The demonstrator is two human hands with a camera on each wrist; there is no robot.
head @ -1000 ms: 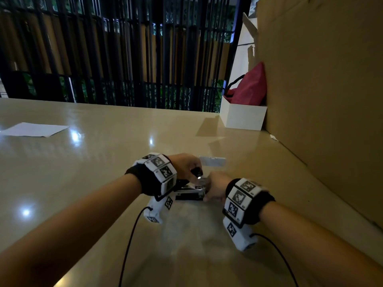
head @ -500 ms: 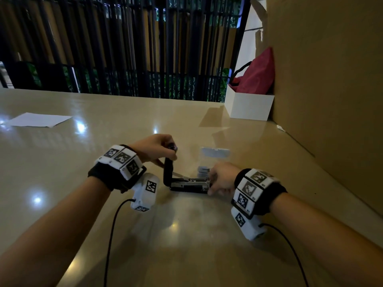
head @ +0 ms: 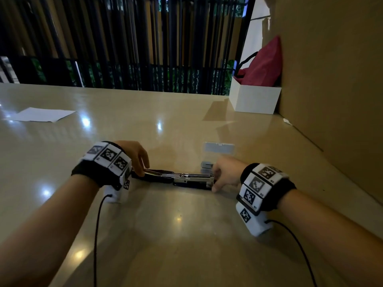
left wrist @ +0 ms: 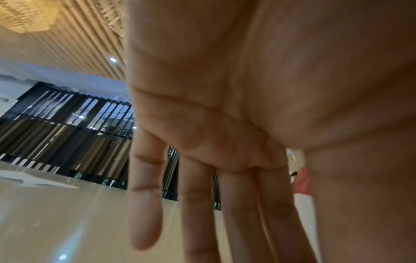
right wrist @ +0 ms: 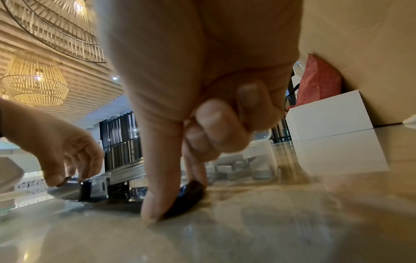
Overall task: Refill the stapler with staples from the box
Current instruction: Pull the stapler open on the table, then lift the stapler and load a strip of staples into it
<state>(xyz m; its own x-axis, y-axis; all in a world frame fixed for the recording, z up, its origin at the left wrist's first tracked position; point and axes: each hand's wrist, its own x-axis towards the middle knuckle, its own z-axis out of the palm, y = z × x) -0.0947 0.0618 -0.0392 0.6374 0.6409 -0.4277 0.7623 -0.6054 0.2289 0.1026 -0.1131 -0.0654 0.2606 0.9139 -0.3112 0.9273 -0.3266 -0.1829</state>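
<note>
A black and metal stapler [head: 186,178] lies swung fully open and flat on the beige table [head: 186,235], its silver magazine rail [right wrist: 126,174] bare on top. My left hand [head: 143,170] is at its left end with its fingertips [right wrist: 67,176] resting on the folded-back lid; in the left wrist view the fingers [left wrist: 202,213] are straight and hold nothing. My right hand [head: 215,181] pinches the stapler's right end between thumb and forefinger [right wrist: 157,195], the other fingers curled. The clear staple box [head: 218,149] stands just behind the right hand, with grey staple strips [head: 207,165] in front of it.
A white box with a red bag [head: 255,98] sits at the back right against a tall cardboard sheet [head: 331,79] that walls the table's right side. A white paper sheet [head: 43,114] lies far left. Black railings stand behind the table's far edge. Cables trail from both wrists.
The stapler's lid went from shut, through upright, to lying flat to the left. My left hand moved left and down with it. The right hand stayed on the stapler's right end.
</note>
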